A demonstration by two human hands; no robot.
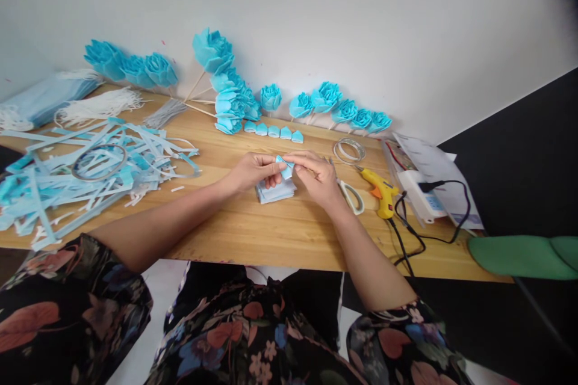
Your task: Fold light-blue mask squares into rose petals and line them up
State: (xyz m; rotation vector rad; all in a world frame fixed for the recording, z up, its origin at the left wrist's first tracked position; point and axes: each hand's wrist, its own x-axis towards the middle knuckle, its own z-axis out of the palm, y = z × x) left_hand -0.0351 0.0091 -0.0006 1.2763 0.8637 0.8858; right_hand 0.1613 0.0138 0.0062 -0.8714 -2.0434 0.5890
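A small folded blue piece [285, 168] is held between my two hands above the wooden table [271, 240]. My left hand [255, 172] pinches its left side between thumb and fingers. On the right, my right hand [316, 175] has its fingers closed on the upper right edge of the same piece. Below them lies a stack of pale blue squares [276, 192], partly hidden by my left hand. Behind the hands several small folded blue pieces [273, 132] stand in a row.
Blue flowers on sticks [230, 102] line the wall. Cut blue strips [94, 171] pile up at left. To the right are scissors [353, 197], clear tape rolls [349, 151], a yellow glue gun [382, 192] with black cables and a white power strip [422, 194].
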